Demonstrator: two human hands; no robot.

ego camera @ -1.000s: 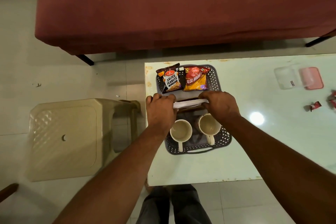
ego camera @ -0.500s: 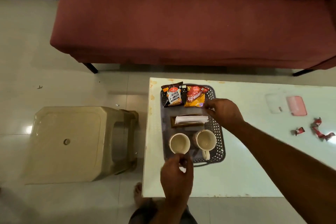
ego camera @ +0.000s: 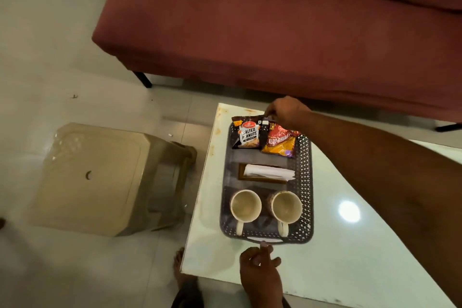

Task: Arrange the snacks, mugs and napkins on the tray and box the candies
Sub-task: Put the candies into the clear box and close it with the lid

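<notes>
Right hand (ego camera: 287,111) pinching tray (ego camera: 306,182) far rim, left hand (ego camera: 260,267) fingers curled at near handle, grip unclear, snacks (ego camera: 265,136), napkins (ego camera: 267,172), mugs (ego camera: 266,206) aboard

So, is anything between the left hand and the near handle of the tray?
Nothing visible. The left hand is just before the tray handle, fingertip at its near edge; both mugs stand behind it, inside.
</notes>
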